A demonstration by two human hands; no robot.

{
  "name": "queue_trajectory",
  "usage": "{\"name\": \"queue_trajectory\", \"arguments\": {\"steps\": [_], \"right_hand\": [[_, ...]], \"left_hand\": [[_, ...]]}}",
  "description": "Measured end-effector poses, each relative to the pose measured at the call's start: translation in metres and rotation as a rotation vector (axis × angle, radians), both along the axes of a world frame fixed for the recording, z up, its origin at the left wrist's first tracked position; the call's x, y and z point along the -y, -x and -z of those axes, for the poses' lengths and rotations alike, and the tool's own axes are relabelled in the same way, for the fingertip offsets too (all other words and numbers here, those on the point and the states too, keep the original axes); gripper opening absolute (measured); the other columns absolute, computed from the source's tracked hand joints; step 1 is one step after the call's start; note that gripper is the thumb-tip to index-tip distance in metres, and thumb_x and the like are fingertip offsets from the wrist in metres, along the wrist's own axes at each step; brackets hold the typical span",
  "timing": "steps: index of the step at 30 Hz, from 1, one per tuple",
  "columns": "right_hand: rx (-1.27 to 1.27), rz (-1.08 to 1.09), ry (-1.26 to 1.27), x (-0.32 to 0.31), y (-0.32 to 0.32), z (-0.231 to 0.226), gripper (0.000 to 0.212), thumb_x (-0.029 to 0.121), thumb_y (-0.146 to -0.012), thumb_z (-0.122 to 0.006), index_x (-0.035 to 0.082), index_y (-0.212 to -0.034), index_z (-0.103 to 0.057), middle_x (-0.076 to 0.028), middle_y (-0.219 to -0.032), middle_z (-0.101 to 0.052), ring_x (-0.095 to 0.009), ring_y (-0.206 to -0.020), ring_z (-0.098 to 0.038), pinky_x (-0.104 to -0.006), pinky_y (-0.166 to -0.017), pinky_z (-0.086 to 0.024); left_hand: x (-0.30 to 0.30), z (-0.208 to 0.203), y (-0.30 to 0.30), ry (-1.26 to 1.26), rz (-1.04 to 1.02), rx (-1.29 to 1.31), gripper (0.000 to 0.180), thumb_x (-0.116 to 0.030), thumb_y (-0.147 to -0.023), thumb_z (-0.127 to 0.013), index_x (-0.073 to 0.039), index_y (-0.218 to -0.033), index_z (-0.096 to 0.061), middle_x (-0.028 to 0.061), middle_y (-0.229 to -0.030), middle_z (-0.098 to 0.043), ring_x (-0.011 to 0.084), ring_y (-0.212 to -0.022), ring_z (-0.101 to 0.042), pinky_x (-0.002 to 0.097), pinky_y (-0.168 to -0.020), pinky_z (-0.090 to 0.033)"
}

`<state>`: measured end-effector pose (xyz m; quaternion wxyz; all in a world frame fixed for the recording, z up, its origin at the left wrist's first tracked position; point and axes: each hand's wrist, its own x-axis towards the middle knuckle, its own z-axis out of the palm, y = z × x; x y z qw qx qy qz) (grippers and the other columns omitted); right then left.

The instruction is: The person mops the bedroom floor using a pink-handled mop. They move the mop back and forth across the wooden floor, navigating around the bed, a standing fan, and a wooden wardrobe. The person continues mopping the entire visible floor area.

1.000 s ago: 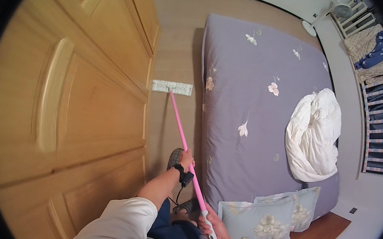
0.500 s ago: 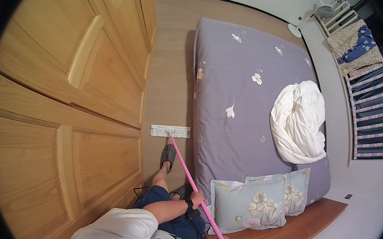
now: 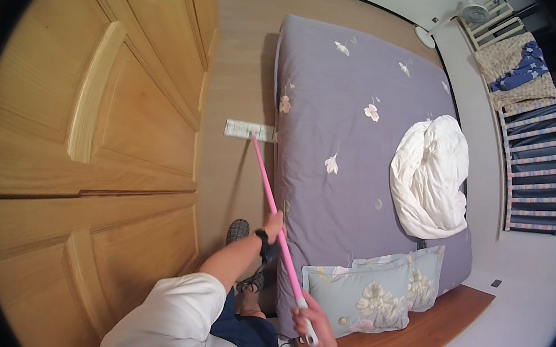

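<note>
A flat mop with a pink pole [image 3: 290,266] runs from my hands toward the floor ahead. Its white rectangular head [image 3: 239,129] lies flat on the floor, with its right end against the side of the bed. My left hand [image 3: 273,226] is wrapped round the middle of the pole, close to the bed's edge. Lower down, my right hand [image 3: 317,322] grips the white end of the pole, beside the pillows. Both wrists wear a black band with a small device.
The bed [image 3: 328,205] with a purple flowered sheet fills the middle, bearing a bunched white quilt [image 3: 430,181] and pillows [image 3: 363,301]. Wooden wardrobe doors [image 3: 143,114] line the left. A narrow strip of floor [image 3: 221,175] runs between. A white fan [image 3: 426,36] stands far right.
The mop head has slid forward along the floor, away from me. Both my hands have moved forward with the pole, and my right hand and wrist show more fully.
</note>
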<state>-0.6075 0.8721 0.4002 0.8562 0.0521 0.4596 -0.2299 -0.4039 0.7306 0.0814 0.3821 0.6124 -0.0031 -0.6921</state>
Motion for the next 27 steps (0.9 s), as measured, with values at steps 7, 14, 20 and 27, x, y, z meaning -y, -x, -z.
{"name": "queue_trajectory", "arguments": {"steps": [7, 14, 20, 27], "right_hand": [[0.112, 0.114, 0.049, 0.051, -0.080, 0.049, 0.067, -0.001, -0.099, -0.055, 0.019, -0.159, -0.035, -0.011, -0.103, -0.059, -0.011, -0.066, -0.050, -0.0227, -0.052, -0.045], [0.066, 0.054, -0.042, -0.038, -0.008, 0.024, 0.077, 0.000, -0.099, -0.055, 0.023, -0.165, -0.023, -0.009, -0.101, -0.057, -0.011, -0.067, -0.049, -0.0221, -0.052, -0.041], [-0.046, -0.026, -0.072, -0.155, 0.100, -0.023, 0.075, -0.001, -0.097, -0.056, 0.022, -0.163, -0.029, -0.007, -0.095, -0.057, -0.010, -0.065, -0.049, -0.0219, -0.051, -0.041], [-0.155, -0.172, -0.172, -0.235, 0.192, -0.107, 0.077, -0.002, -0.094, -0.056, 0.018, -0.163, -0.029, -0.009, -0.093, -0.058, -0.010, -0.054, -0.046, -0.0236, -0.049, -0.040]], "left_hand": [[0.083, 0.020, -0.072, 0.001, -0.082, 0.000, 0.034, -0.039, -0.102, -0.053, -0.007, -0.094, -0.045, 0.0057, -0.061, -0.049, 0.0201, -0.048, -0.051, 0.0364, -0.042, -0.047], [-0.027, 0.004, 0.003, -0.101, -0.122, -0.083, 0.028, -0.035, -0.101, -0.051, -0.008, -0.095, -0.045, 0.0054, -0.063, -0.049, 0.0192, -0.048, -0.052, 0.0367, -0.042, -0.047], [-0.175, -0.023, 0.119, -0.133, -0.268, -0.191, 0.029, -0.036, -0.102, -0.051, -0.011, -0.089, -0.043, 0.0037, -0.065, -0.043, 0.0182, -0.047, -0.045, 0.0364, -0.041, -0.041], [-0.320, -0.057, 0.232, -0.312, -0.240, -0.159, 0.032, -0.041, -0.100, -0.053, -0.014, -0.085, -0.045, 0.0036, -0.061, -0.041, 0.0210, -0.045, -0.045, 0.0389, -0.041, -0.041]]}}
